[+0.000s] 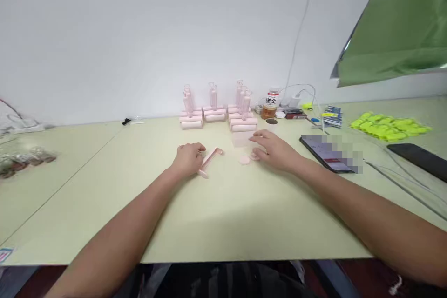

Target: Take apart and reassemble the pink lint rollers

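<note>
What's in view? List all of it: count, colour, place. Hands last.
Rollers: several, overlapping, pink, along the wall
Frame: one, pink, at the left hand
Discs: two, pink, near the right hand
Box: one, whitish, before the rollers
Bottle: one, amber with white label, right of the rollers
Phone: one, black, right of the right hand
Slab: one, black, far right
Pile: one, neon yellow, back right
Sheet: one, green, upper right
Bags: uncountable, mixed, left edge
Table: pale green, below
Wall: one, white, behind
Small items and cables: uncounted, mixed, mostly back right
Left hand: one, bare, centre
Right hand: one, bare, right of centre
</note>
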Motion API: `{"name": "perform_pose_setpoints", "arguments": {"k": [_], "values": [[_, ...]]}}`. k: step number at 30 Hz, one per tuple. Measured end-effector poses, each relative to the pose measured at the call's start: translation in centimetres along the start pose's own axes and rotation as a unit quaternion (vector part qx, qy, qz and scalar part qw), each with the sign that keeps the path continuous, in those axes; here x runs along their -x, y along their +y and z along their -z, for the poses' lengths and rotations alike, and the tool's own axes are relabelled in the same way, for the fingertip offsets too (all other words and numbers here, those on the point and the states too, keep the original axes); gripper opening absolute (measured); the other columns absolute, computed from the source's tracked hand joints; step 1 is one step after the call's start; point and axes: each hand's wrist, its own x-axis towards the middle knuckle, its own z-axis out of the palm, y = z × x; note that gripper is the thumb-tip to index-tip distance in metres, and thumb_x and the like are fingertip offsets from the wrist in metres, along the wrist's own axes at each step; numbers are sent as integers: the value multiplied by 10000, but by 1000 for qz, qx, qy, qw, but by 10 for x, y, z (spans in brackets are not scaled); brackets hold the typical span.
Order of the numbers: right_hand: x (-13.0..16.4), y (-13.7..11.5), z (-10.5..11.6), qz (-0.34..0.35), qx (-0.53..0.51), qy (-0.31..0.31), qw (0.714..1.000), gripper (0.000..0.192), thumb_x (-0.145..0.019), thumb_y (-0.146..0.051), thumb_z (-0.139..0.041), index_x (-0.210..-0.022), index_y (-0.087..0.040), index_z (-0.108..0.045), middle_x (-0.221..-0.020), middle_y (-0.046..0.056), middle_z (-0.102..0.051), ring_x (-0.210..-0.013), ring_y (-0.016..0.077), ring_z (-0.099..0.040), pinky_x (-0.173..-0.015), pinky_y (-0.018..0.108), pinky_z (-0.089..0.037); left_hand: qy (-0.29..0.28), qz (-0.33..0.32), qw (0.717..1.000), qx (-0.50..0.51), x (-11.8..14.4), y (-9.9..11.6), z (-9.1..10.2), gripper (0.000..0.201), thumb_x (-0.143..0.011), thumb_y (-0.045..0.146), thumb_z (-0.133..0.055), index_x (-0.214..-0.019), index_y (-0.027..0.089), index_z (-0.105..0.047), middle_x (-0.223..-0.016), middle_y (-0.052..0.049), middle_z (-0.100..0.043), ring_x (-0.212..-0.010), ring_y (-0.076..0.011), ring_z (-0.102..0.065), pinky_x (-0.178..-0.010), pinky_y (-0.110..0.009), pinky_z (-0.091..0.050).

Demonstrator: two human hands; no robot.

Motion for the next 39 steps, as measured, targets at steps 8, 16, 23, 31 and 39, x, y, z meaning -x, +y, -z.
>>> {"name": "perform_pose_setpoints", "arguments": {"k": [8,16,23,31,39], "values": [[15,-31,-1,51,10,-174,983,471,-898,-548,-513,-1211,-220,-642,-1249,153,-577,-1102,339,-517,-889,457,-446,-3,-7,1000,-7,-1,-3,-1,378,-791,151,-450,-1089,213,-674,-1136,-39,-719,-1041,-222,-637,-956,-337,-422],[9,-27,-7,27,44,-162,985,499,-916,-538,-481,-1248,-187,-602,-1202,173,-581,-1098,347,-494,-888,462,-439,-54,-65,996,-26,3,-3,7,322,-758,189,-499,-1014,235,-689,-997,-39,-724,-1005,-263,-616,-955,-406,-393],[9,-31,-9,-1,-88,-50,995,374,-923,-431,-507,-1169,-176,-629,-1197,146,-618,-1098,301,-537,-921,442,-432,-92,-204,974,30,12,1,5,227,-866,393,-522,-926,226,-664,-919,-49,-656,-820,-215,-603,-705,-319,-458],[17,-62,-14,-62,-540,-172,821,419,-909,-538,-556,-1145,-194,-508,-940,47,-636,-829,171,-607,-736,308,-470,-24,-300,933,196,24,21,-9,260,-868,401,-628,-1058,223,-620,-1004,-40,-668,-883,-177,-626,-787,-302,-500],[22,-70,-19,-40,-613,-229,755,409,-893,-576,-579,-980,-187,-489,-760,-13,-580,-630,109,-571,-582,228,-430,-17,-321,936,146,29,28,-14,417,-791,552,-682,-1002,201,-609,-896,-38,-682,-759,-182,-640,-647,-261,-474]]}}
